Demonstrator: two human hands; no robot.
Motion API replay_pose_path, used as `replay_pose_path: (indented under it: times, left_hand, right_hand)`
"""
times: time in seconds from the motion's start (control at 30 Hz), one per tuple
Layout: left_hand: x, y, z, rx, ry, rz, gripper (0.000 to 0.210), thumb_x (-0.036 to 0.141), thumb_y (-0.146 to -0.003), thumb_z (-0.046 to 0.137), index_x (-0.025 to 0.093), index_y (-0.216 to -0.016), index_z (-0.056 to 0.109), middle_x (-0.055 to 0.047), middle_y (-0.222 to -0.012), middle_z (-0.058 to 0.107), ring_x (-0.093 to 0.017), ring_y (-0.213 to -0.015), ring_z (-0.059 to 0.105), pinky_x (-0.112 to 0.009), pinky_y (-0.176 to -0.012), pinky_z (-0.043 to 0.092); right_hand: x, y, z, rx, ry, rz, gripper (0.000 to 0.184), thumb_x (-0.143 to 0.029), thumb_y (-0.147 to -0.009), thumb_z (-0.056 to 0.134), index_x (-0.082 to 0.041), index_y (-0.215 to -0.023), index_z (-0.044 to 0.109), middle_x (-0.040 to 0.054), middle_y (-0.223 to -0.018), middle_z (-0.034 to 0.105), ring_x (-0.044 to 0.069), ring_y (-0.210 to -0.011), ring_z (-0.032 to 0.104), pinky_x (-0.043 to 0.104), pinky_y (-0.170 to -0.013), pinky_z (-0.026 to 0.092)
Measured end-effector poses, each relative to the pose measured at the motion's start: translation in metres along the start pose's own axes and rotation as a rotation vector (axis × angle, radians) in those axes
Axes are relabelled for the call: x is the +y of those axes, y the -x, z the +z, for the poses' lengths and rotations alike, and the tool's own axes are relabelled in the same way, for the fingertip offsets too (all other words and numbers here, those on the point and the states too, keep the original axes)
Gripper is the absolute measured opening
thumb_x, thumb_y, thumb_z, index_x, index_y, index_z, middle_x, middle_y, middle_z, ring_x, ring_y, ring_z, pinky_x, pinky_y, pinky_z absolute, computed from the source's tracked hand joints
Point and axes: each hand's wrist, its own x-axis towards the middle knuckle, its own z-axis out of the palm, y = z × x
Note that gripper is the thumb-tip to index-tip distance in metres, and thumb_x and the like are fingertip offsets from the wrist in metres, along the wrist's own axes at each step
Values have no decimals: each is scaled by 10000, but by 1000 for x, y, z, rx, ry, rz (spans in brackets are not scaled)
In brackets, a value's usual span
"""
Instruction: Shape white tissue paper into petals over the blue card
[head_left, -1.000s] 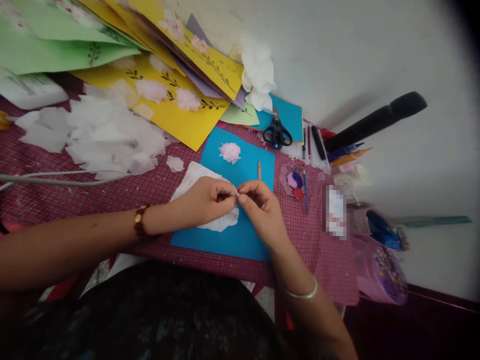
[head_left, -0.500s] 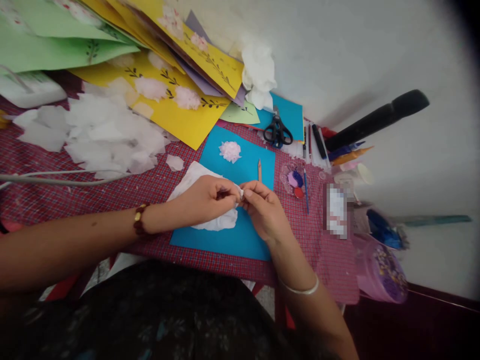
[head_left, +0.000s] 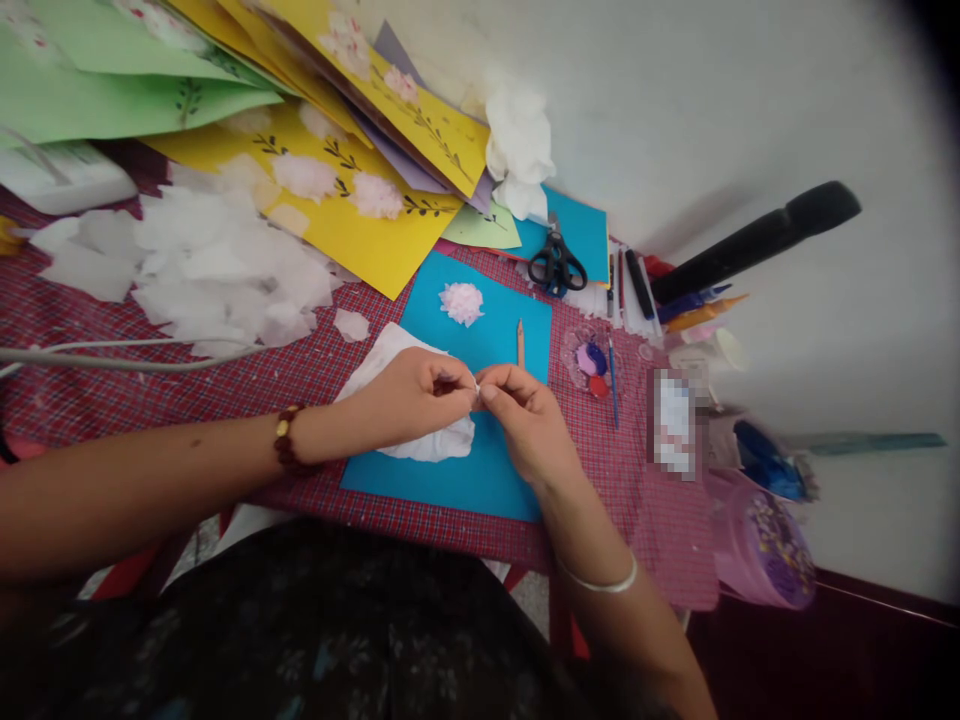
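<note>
My left hand (head_left: pixel 420 398) and my right hand (head_left: pixel 529 415) meet above a blue paper sheet (head_left: pixel 442 490), fingertips pinched together. Between them shows a tiny white piece of tissue paper (head_left: pixel 476 388), mostly hidden by the fingers. Under my left hand lies a crumpled white cloth (head_left: pixel 435 440), part of it on the blue sheet. A pale pink tissue flower (head_left: pixel 461 303) rests on the upper part of the sheet. To its right is a short pencil (head_left: pixel 520 343).
A heap of white tissue pieces (head_left: pixel 225 260) covers the left of the checked tablecloth. Yellow cards with flowers (head_left: pixel 382 245) lean behind it. Black-handled scissors (head_left: pixel 556 262), a paint palette (head_left: pixel 589 365), a paintbrush (head_left: pixel 613 385) and a pink tub (head_left: pixel 750 545) stand toward the right.
My fingertips have drawn closer over the white tissue piece, so less of it shows. Both hands stay in nearly the same place, and the objects around them have not moved.
</note>
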Motion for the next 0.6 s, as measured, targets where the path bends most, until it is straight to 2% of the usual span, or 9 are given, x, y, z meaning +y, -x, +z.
replay_pose_path:
  times: [0.07,0.17,0.23,0.37,0.6]
  left_hand:
    - [-1,0,1,22,22,14,185,229,-758,522,148,-605,588,14,-581,542,-84,-569,454,-216,-521,327]
    - [-3,1,3,83,88,29,89,213,-735,568,148,-760,622,27,-603,550,-84,-566,476,-203,-522,362]
    - [-4,1,4,108,127,27,119,205,-727,585,150,-827,622,37,-602,542,-81,-552,474,-196,-507,366]
    - [-2,0,5,103,155,-5,76,210,-733,590,152,-764,628,22,-620,573,-77,-553,486,-191,-500,370]
    - [-3,-1,4,109,138,-37,87,233,-735,610,148,-732,633,5,-632,606,-88,-579,516,-202,-515,389]
  right_hand:
    - [1,0,0,8,-41,17,133,-331,-792,702,-227,-728,647,-7,-748,616,138,-722,546,305,-708,430]
    - [1,-1,1,25,-147,73,152,-356,-771,723,-226,-735,652,-12,-736,618,133,-693,554,304,-703,437]
    - [1,-1,1,30,-201,114,174,-368,-746,745,-223,-730,651,-18,-704,611,129,-667,553,297,-682,434]
    - [0,-1,1,38,-186,138,199,-371,-728,760,-215,-707,638,-22,-670,600,123,-649,547,285,-658,421]
    - [2,0,2,64,-49,52,137,-325,-777,706,-220,-724,637,-21,-687,607,124,-671,539,296,-672,418]
